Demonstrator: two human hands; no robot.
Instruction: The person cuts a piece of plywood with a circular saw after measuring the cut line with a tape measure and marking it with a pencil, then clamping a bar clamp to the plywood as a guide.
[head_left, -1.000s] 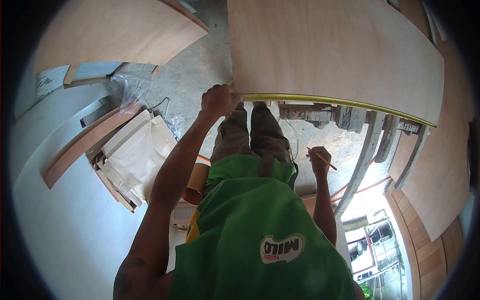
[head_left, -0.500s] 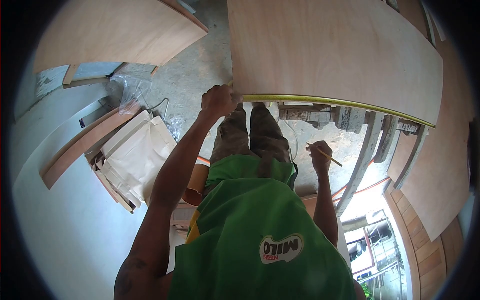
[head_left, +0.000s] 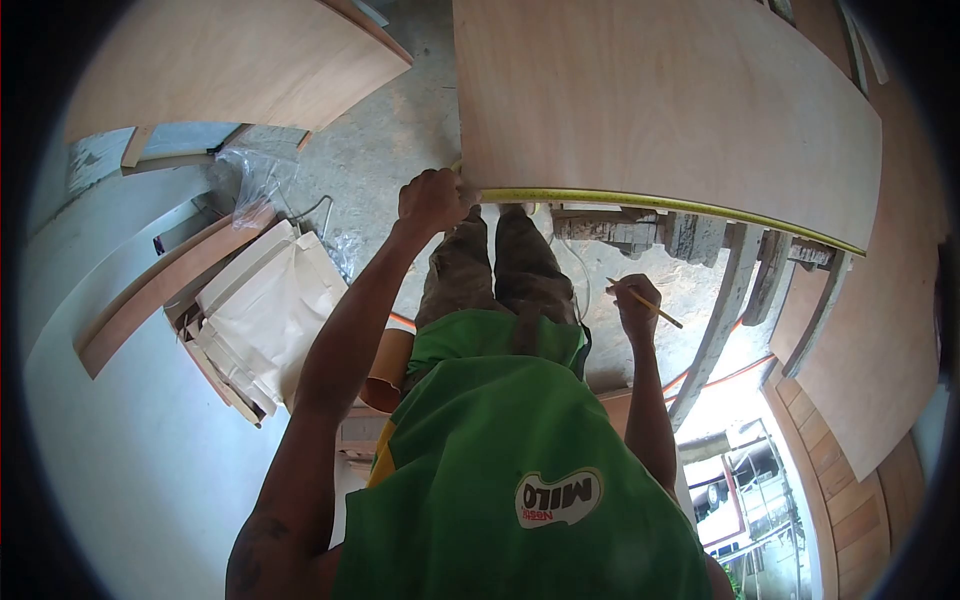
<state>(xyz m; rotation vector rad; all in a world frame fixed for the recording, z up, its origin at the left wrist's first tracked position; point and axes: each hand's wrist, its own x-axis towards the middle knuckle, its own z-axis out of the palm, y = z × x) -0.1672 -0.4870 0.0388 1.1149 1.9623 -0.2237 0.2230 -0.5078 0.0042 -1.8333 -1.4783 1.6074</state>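
A yellow tape measure (head_left: 640,200) lies stretched along the near edge of a large plywood sheet (head_left: 660,95), reaching the sheet's right corner. At the sheet's near left corner, my left hand (head_left: 434,202) is closed on the end of the tape measure; the fingers partly hide what they grip. My right hand (head_left: 636,300) is closed around a yellow pencil (head_left: 657,309), held out to the right of my body, below the sheet's edge and apart from it.
Rough wooden supports (head_left: 720,300) stand under the plywood. Another panel (head_left: 230,65) is at the upper left. Leaning boards (head_left: 850,340) stand at the right. A beige folded stack (head_left: 270,300) and clear plastic (head_left: 250,180) lie at the left. An orange cord (head_left: 735,370) crosses the floor.
Almost nothing differs. The whole view has shifted very slightly to the left, and my right hand with the pencil is marginally higher. The tape measure still lies along the plywood edge.
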